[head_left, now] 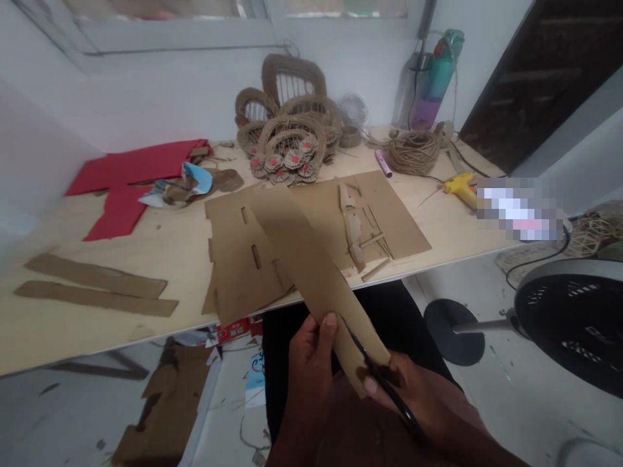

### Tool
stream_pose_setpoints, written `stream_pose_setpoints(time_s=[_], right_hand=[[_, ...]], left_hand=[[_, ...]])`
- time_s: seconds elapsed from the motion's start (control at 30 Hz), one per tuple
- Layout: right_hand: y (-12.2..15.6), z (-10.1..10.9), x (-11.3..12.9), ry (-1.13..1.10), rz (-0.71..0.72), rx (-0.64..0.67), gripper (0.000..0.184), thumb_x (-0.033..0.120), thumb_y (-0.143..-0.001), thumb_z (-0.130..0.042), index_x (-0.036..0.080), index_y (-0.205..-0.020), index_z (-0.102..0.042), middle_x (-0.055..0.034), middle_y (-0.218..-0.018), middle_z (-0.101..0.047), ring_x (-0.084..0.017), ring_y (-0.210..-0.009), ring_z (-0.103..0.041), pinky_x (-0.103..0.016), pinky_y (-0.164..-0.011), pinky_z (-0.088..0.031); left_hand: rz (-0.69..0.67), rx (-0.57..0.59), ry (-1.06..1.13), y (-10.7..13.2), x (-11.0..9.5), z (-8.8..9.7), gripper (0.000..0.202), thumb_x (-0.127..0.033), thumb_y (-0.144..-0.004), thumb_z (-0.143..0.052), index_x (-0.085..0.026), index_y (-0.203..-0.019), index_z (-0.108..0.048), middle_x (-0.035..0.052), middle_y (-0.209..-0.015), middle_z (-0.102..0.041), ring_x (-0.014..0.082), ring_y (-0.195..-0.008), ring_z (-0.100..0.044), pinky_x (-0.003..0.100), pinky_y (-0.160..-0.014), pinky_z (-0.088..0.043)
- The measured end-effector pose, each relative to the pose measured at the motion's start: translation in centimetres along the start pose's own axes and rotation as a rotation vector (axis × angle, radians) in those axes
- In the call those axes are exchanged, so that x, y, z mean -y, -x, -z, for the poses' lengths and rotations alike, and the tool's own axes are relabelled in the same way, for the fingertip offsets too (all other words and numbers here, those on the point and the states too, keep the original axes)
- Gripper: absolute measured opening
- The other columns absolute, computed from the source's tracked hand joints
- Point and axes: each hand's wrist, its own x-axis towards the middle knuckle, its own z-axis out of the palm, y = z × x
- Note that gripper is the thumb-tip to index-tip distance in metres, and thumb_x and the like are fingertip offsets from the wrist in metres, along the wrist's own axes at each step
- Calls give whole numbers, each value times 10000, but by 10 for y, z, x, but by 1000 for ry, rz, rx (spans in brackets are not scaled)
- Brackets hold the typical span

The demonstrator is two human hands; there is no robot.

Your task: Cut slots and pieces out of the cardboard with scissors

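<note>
A long brown cardboard strip slants from above the table down toward my lap. My left hand pinches its left edge, thumb on top. In my right hand is a long dark pointed tool, its thin tip lying over the strip's face near my left thumb. Whether it is a pen or a cutting tool, I cannot tell. Fingers of my right hand also touch the strip's lower end. Beneath the strip, a larger cardboard sheet with slots lies on the table, with torn cardboard scraps to the right.
Two cut cardboard strips lie on the table at left, near red sheets. Twine-wrapped baskets stand at the back. Further right are a twine coil, a yellow glue gun and a black fan.
</note>
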Motion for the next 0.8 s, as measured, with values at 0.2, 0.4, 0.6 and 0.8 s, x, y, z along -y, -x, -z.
stream_pose_setpoints(time_s=[0.2, 0.4, 0.6, 0.8], right_hand=[[-5, -1, 14, -56, -161, 37, 358, 438, -587, -739, 232, -880, -736, -13, -732, -667, -258, -736, -598, -286, -613, -491], [-16, -6, -13, -428, 37, 240, 444, 512, -605, -739, 175, -893, -715, -27, -819, -631, -223, -854, -546, -261, -703, -449], [-27, -14, -31, -592, 171, 277, 276, 323, -647, -782, 162, -854, -695, 25, -743, -573, -126, -714, -482, -210, -638, -372], [-25, -15, -21, -513, 85, 213, 252, 358, -637, -760, 151, -704, -631, 51, -631, -467, -116, -615, -431, -222, -587, -371]], left_hand=[[-25, 32, -15, 3, -3, -1, 284, -412, -783, -601, -141, -835, -667, 47, -748, -692, 176, -694, -599, 261, -614, -461], [-38, 28, 40, -1, -6, 3, 304, -416, -791, -606, -153, -930, -666, 50, -860, -713, 192, -816, -618, 279, -716, -470], [-77, 54, -8, 1, -13, 3, 276, -403, -793, -602, -162, -898, -684, 39, -833, -715, 183, -801, -611, 255, -697, -467], [-69, 57, -2, 6, -13, -2, 237, -378, -779, -614, -152, -747, -677, 8, -641, -659, 120, -595, -539, 197, -538, -431]])
